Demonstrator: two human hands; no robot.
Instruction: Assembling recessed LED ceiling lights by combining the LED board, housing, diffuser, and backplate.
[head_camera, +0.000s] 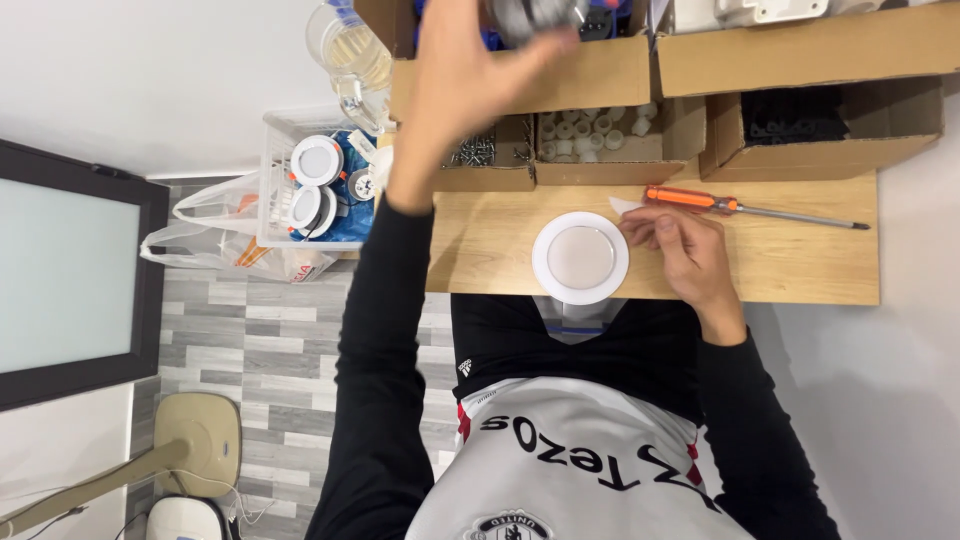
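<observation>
Touching round white lamp (580, 258): right hand (690, 262); left hand (470, 80) raised.

Your view is bright and evenly lit, with soft, diffuse light and no hard shadows on the pale wooden tabletop (800, 265). The round white plastic light fitting (580, 258) shows a mild sheen, not blown out. Your left hand (470, 75) and the grey object (535, 18) it grips are smeared by motion blur. Your right hand (685, 255) stays sharp. Straight lines bow slightly near the frame edges.
</observation>
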